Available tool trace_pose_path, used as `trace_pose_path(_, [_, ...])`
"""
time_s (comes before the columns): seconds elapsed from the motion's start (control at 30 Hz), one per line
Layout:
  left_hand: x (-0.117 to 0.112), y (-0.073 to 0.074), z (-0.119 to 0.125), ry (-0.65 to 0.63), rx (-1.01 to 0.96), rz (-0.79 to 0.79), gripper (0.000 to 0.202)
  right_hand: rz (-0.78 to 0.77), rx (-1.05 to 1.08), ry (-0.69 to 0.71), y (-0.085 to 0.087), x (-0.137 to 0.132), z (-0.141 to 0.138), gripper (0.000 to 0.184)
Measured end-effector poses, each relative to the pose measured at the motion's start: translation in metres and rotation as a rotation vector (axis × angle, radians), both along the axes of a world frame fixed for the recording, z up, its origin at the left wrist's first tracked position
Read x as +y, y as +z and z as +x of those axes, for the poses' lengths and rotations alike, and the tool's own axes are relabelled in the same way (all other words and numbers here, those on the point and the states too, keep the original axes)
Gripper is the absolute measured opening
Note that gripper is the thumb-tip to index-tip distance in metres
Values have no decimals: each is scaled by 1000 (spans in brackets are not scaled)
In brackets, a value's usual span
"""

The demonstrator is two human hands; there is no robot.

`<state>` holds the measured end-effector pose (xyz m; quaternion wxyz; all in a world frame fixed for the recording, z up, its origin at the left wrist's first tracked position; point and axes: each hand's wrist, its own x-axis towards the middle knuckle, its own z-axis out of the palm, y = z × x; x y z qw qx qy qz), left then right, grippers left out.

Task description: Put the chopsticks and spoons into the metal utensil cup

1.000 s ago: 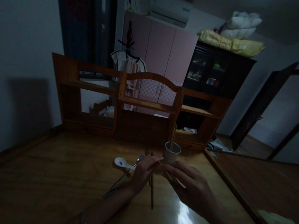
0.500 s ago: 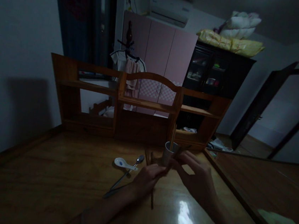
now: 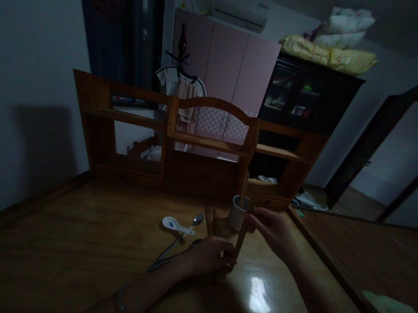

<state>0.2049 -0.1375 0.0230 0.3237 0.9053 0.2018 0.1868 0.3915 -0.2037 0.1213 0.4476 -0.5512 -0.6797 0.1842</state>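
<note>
My right hand (image 3: 270, 228) pinches a pair of wooden chopsticks (image 3: 242, 237) near their upper part and holds them nearly upright, leaning slightly right. At their lower end are the curled fingers of my left hand (image 3: 210, 256), closed about the tips just above the tabletop. Just behind the held pair stands a pale cup (image 3: 236, 218) with other chopsticks (image 3: 244, 187) upright in it. More loose chopsticks (image 3: 208, 221) lie on the table beyond my left hand, which partly hides them.
Left of my hands lie a white ceramic spoon (image 3: 174, 224), a long-handled metal spoon (image 3: 197, 219) and a dark utensil (image 3: 156, 266) partly under my left forearm. A wooden shelf unit (image 3: 199, 175) rises along the far side of the table (image 3: 84, 243).
The chopsticks have come upright between my hands. My left hand has moved down to their lower end, while my right hand grips higher up. The view has shifted slightly.
</note>
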Motion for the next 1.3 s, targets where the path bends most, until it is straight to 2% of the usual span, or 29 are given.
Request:
trace_pose_path(0.2, [2, -1, 0, -65, -25, 110, 20, 7, -24, 46, 1, -14, -1, 11])
trace_pose_path(0.63, [6, -8, 1, -167, -90, 173, 28, 65, -170, 92, -8, -32, -13, 8])
trace_pose_path(0.7, [8, -8, 2, -71, -129, 215, 31, 80, -186, 85, -9, -35, -13, 8])
trace_pose_path(0.83, [23, -7, -1, 361, -195, 277, 37, 99, -174, 65, -11, -40, -12, 8])
trace_pose_path(0.9, [33, -11, -3, 465, -156, 304, 35, 103, -171, 57, -12, -41, -10, 8])
trace_pose_path(1.07, [47, -31, -6, 615, 40, 358, 34, 102, -143, 64, -14, -44, -7, 9])
trace_pose_path(1.17, [47, -37, -4, 617, 109, 343, 34, 102, -133, 51, -14, -45, -7, 9])
trace_pose_path(1.3, [46, -35, -2, 584, 127, 286, 30, 97, -137, 24, -14, -47, -8, 9])
